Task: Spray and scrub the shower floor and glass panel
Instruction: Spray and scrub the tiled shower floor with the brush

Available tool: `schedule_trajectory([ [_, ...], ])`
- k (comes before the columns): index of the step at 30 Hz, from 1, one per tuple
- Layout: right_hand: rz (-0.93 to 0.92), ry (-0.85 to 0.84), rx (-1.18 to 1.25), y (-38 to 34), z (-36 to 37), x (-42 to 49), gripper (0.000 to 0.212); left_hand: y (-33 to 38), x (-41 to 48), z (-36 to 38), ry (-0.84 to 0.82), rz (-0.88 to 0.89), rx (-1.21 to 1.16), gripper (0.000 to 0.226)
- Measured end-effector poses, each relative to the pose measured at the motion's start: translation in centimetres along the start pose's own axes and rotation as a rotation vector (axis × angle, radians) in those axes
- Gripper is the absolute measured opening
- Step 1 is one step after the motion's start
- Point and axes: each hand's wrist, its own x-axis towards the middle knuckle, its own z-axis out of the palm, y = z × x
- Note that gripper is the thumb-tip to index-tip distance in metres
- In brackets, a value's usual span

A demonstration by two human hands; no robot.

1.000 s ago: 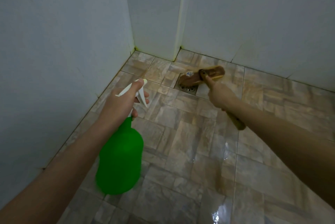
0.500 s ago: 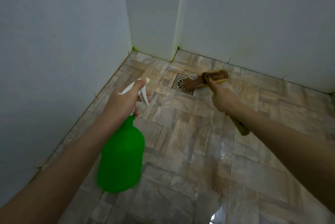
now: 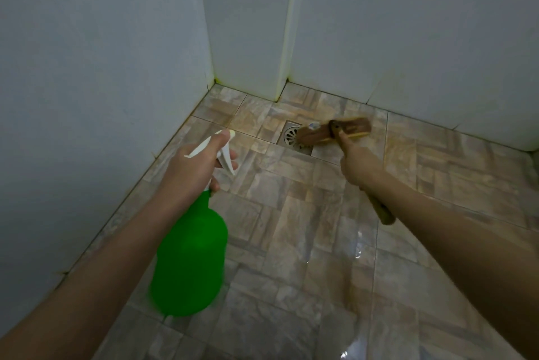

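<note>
My left hand (image 3: 191, 168) grips the white trigger head of a green spray bottle (image 3: 191, 260), held above the floor with its nozzle aimed toward the far left corner. My right hand (image 3: 360, 165) holds the wooden handle of a scrub brush (image 3: 335, 130); the handle's end sticks out behind my wrist. The brush head lies on the brown tiled shower floor (image 3: 306, 228), partly over the square metal drain (image 3: 291, 136). No glass panel is in view.
White walls (image 3: 102, 82) close the floor in on the left and at the back, with a white corner column (image 3: 262, 24) behind the drain. Yellowish grime lines the wall joints. The near floor tiles shine wet.
The brush head has slid right along the floor, uncovering more of the drain. My left hand with the bottle has stayed about where it was.
</note>
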Motion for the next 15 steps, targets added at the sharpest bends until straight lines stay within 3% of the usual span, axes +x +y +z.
schedule_trajectory([
  [5, -0.097, -0.044, 0.020, -2.1, 0.8, 0.7, 0.076, 0.4, 0.4, 0.8, -0.013, -0.017, -0.005, 0.034],
  [8, -0.019, 0.040, 0.078, -2.3, 0.1, 1.7, 0.074, 0.8, 0.5, 1.1, -0.020, -0.018, -0.031, 0.034],
  [12, -0.069, -0.034, 0.074, -2.6, 1.4, 0.7, 0.074, 0.9, 0.7, 1.1, -0.023, -0.016, -0.018, 0.035],
  [15, -0.030, 0.032, 0.071, -2.1, -0.2, 2.2, 0.075, 0.6, 0.7, 1.0, -0.001, -0.014, -0.011, 0.032],
])
